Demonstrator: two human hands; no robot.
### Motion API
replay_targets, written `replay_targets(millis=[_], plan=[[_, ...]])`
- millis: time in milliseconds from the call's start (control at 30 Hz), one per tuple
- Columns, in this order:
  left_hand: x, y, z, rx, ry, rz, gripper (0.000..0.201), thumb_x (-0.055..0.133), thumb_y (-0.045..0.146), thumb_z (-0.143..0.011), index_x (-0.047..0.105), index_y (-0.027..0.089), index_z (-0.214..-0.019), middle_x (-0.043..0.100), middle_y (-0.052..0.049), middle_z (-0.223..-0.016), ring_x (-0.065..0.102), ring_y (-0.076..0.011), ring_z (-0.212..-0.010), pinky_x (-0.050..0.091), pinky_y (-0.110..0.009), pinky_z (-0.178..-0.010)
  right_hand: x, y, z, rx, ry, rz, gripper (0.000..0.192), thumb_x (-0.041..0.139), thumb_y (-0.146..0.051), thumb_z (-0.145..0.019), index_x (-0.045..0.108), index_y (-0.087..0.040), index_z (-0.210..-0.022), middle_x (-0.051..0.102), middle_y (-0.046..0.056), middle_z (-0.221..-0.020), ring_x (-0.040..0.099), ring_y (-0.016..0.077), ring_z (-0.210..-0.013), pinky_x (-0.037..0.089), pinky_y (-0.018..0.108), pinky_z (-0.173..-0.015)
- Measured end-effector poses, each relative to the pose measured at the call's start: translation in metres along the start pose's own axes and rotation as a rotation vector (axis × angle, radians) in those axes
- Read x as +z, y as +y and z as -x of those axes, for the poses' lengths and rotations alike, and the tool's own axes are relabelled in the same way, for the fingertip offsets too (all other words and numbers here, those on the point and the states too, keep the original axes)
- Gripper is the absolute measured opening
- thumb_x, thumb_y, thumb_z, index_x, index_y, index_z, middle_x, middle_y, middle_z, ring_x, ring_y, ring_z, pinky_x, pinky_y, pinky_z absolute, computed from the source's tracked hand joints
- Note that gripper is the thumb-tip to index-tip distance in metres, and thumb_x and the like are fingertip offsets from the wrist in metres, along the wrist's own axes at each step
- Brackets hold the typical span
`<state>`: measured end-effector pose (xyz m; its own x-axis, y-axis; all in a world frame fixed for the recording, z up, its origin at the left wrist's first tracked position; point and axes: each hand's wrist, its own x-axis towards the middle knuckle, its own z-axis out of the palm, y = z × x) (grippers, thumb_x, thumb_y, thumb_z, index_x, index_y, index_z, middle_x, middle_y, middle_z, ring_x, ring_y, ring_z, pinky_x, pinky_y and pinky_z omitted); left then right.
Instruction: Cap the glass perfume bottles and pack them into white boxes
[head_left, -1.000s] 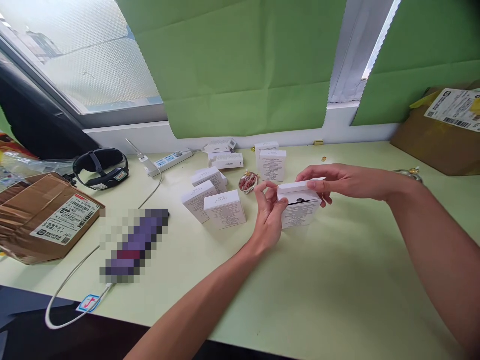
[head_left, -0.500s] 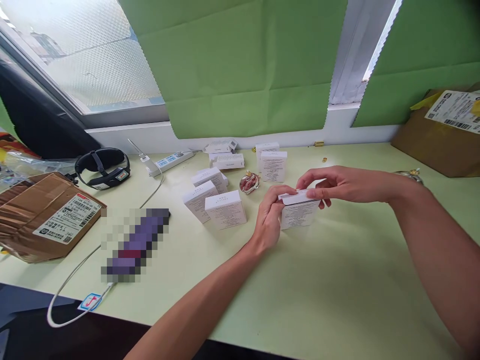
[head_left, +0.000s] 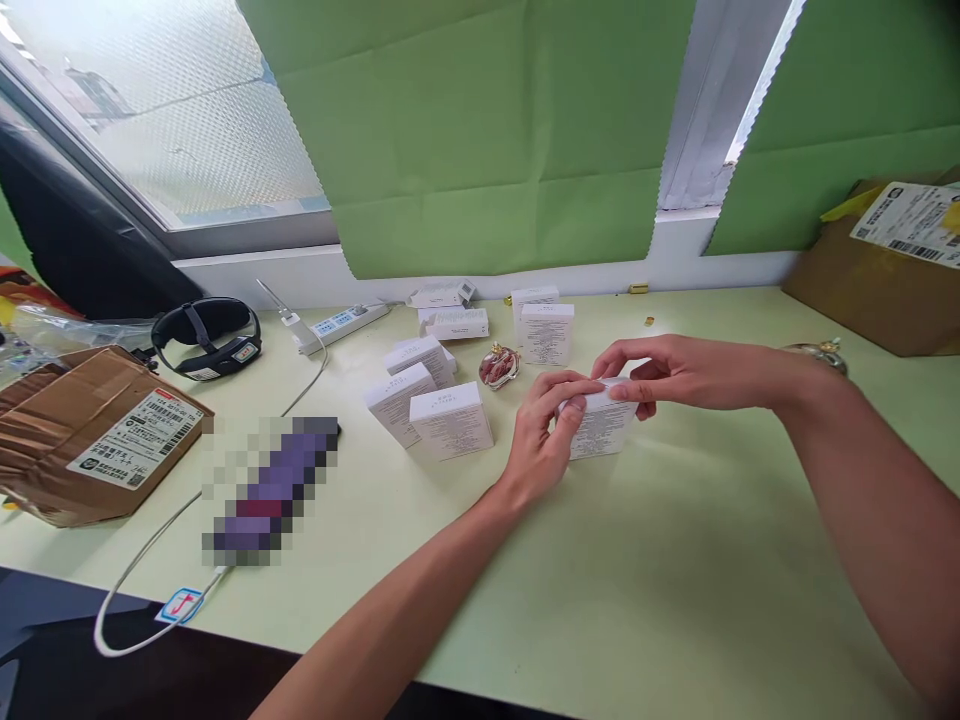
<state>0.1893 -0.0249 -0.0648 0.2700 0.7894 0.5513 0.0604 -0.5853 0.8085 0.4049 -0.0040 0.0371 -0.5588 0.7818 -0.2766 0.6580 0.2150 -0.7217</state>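
A small white carton [head_left: 604, 432] with fine grey print stands on the pale green table [head_left: 675, 580]. My left hand [head_left: 544, 430] grips its left side, fingers laid over the top flap. My right hand [head_left: 667, 372] presses down on the flap from above and the right. The flap lies flat on the carton. Just behind and to the left lies a small glass perfume bottle [head_left: 498, 364] with a gold cap.
Several like white cartons [head_left: 448, 420] stand left of my hands and others [head_left: 546, 330] behind. A power strip [head_left: 339, 322], a black headband device [head_left: 204, 336], a white cable [head_left: 150, 550], a brown parcel [head_left: 90, 430] and a cardboard box [head_left: 885, 270] lie around.
The carton's top flap, raised a second ago with a dark opening showing, has been pressed down flat. My left fingers moved up onto the top; my right hand lowered.
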Motion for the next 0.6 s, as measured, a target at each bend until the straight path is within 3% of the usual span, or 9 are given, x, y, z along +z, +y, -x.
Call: replay_targets(millis=[400,600], plan=[[0.0,0.001,0.001,-0.03,-0.016,-0.007,0.03,0.043,0.025,-0.099,0.072,0.026,-0.106,0.059,-0.006,-0.121,0.056,-0.0207,-0.112,0.046,-0.033,-0.092,0.0,0.002,0.0,0.044,-0.016,0.002,0.046,0.06,-0.062,-0.086,0.06,-0.036,-0.124,0.069,0.002,-0.109,0.067,0.0223,-0.089,0.046,0.035,-0.08],[0.001,0.004,0.001,-0.083,-0.02,0.056,0.026,0.044,0.024,-0.096,0.069,0.024,-0.105,0.058,-0.006,-0.119,0.054,-0.0216,-0.114,0.045,-0.032,-0.093,-0.001,0.011,-0.003,-0.006,-0.061,-0.125,0.037,0.057,-0.054,-0.093,0.061,-0.034,-0.123,0.064,0.003,-0.125,0.067,0.0209,-0.093,0.048,0.038,-0.09]])
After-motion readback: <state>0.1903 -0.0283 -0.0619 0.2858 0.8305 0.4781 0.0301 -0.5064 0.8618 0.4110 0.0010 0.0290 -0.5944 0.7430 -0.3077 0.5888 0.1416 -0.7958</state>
